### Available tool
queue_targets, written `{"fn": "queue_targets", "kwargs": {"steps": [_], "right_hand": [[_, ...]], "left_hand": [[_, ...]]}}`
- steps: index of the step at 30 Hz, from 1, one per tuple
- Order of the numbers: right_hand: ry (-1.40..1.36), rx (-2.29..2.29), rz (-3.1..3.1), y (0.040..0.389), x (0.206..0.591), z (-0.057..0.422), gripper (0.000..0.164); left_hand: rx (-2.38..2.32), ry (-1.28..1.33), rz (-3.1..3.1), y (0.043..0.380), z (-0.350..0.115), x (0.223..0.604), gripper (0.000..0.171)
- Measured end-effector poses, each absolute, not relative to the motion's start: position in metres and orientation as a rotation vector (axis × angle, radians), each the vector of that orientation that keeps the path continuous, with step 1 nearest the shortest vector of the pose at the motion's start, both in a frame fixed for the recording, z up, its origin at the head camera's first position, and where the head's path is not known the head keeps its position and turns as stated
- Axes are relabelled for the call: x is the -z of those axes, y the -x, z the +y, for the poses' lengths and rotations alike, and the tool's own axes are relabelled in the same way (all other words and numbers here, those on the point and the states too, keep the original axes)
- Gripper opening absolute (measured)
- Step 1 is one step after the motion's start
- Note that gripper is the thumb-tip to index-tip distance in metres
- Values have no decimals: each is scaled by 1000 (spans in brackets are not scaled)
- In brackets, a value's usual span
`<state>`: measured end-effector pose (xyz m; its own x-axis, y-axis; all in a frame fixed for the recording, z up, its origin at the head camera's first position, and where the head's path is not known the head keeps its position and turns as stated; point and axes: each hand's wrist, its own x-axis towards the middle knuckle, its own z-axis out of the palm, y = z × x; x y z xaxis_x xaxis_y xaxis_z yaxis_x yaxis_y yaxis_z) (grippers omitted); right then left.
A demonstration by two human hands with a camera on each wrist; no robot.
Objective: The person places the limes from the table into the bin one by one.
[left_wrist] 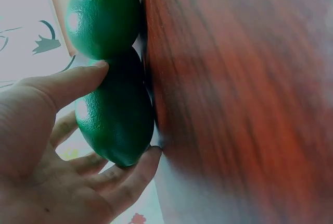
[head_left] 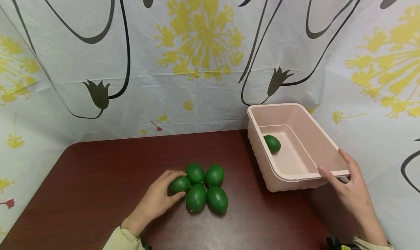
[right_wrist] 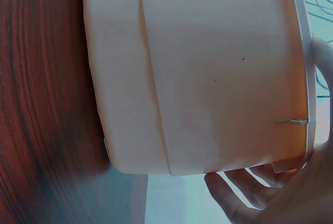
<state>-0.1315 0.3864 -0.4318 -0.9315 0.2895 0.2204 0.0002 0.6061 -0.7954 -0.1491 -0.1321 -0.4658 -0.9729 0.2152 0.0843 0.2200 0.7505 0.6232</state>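
Note:
My left hand [head_left: 156,198] holds the leftmost green lime [head_left: 179,185], thumb on the near side and fingers around the far side. In the left wrist view, that lime [left_wrist: 117,117] sits low at the table surface, its end touching or nearly touching another lime [left_wrist: 104,18]. Several more limes [head_left: 195,198] lie clustered just right of the hand. At the right, my right hand [head_left: 356,191] grips the near right corner of a pale pink plastic bin [head_left: 262,160], thumb over the rim. One lime [head_left: 272,144] lies inside, partly hidden by the left wall.
The dark red-brown wooden table [head_left: 115,169] spreads under everything. Behind it hangs a white cloth [head_left: 137,60] with yellow and grey flower prints. The bin stands at the table's right side, near the cloth.

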Motion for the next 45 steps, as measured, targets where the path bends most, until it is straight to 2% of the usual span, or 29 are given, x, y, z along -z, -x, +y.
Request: {"fn": "queue_targets", "kwargs": {"steps": [23,45], "right_hand": [[213,-1234,-2511,130,431,388,88],[212,-1234,-2525,131,429,388,88]], "left_hand": [[1160,327,-2881,152,-137,463,49],[1180,365,-2775,160,-127,450,54]]}}
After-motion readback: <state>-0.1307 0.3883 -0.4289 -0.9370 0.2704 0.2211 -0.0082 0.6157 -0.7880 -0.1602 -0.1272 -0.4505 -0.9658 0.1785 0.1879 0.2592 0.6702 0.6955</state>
